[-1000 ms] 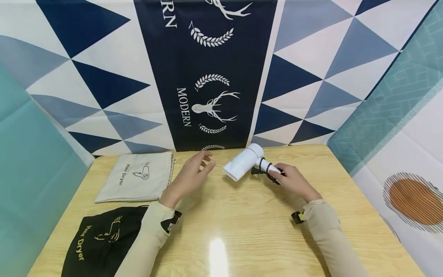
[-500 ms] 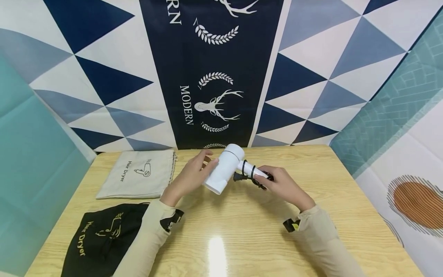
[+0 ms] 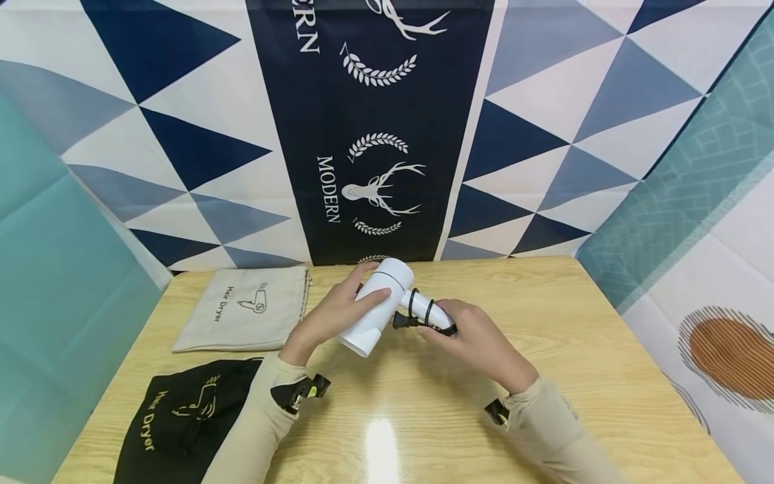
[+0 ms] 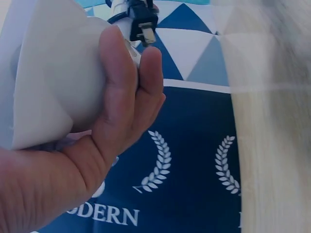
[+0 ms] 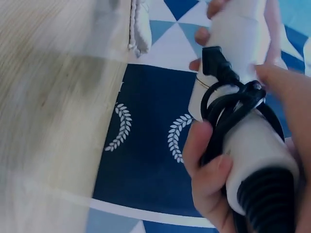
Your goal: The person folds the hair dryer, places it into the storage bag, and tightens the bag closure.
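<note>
A white hair dryer (image 3: 394,274) is held between both hands over the table, its flat nozzle (image 4: 58,73) tilted down toward the near left. My left hand (image 3: 332,312) grips the barrel, thumb on top and fingers curled round the far side. My right hand (image 3: 474,343) holds the handle (image 5: 257,150). Black cord (image 5: 223,121) is wound round that handle in loops, and its plug (image 5: 214,62) sticks out beside the barrel. In the right wrist view, the left fingertips show at the barrel's edge.
On the left of the wooden table (image 3: 447,430) lies a beige drawstring bag (image 3: 205,323) printed "Hair Dryer". Nearer is a black bag (image 3: 163,444) with gold print, partly under the left forearm. A patterned cloth backdrop (image 3: 532,134) rises behind the table's back edge.
The right hand has brought the hair dryer leftward into the left hand, which now grips its barrel. A second ago the left hand hovered beside it, holding nothing.
</note>
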The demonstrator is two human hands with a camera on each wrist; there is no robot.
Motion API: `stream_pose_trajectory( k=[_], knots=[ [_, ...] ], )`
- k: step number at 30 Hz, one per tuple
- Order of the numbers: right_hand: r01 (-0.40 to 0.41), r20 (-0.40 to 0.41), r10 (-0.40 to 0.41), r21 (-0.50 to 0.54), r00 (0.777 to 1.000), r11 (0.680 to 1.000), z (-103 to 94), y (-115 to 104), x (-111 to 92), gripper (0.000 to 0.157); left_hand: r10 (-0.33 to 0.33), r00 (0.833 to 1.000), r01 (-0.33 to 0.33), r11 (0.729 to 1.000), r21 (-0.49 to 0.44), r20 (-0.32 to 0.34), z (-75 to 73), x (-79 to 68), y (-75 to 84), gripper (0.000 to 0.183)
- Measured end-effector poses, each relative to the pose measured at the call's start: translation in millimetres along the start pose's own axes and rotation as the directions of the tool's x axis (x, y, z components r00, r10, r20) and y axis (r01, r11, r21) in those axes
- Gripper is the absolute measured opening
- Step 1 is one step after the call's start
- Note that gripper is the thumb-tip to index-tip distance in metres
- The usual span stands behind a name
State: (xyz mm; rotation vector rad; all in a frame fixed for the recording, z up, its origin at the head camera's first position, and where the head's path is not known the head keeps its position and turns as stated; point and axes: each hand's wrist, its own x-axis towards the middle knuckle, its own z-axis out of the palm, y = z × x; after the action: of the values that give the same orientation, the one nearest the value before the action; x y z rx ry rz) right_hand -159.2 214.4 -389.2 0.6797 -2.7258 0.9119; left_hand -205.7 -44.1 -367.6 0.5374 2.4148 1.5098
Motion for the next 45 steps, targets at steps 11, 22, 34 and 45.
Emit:
stream_pose_trajectory(
  k=[11, 22, 34, 45],
  knots=[
    [-0.018, 0.013, 0.019, -0.066, 1.0, 0.998, -4.3, -3.0, 1.4, 0.039, 0.027, 0.999, -0.027, 0.999, 0.021, -0.03, 1.3, -11.0, 12.5, 0.063],
    [-0.032, -0.01, 0.031, -0.097, 0.999, 0.995, -5.2, 0.2, -2.1, 0.041, 0.052, 0.998, -0.051, 0.997, 0.06, -0.018, 10.2, -16.0, 23.2, 0.065],
    [0.015, -0.057, -0.023, -0.145, 0.998, 0.989, -11.4, -0.9, -4.3, 0.035, 0.047, 0.999, -0.044, 0.993, -0.108, 0.026, 7.5, -21.1, 33.1, 0.075],
    [0.008, -0.11, -0.03, -0.199, 0.993, 0.98, -9.1, -13.2, -7.4, 0.035, 0.086, 0.995, -0.09, 0.991, -0.099, -0.05, 17.7, -29.6, 40.7, 0.077]
  ],
)
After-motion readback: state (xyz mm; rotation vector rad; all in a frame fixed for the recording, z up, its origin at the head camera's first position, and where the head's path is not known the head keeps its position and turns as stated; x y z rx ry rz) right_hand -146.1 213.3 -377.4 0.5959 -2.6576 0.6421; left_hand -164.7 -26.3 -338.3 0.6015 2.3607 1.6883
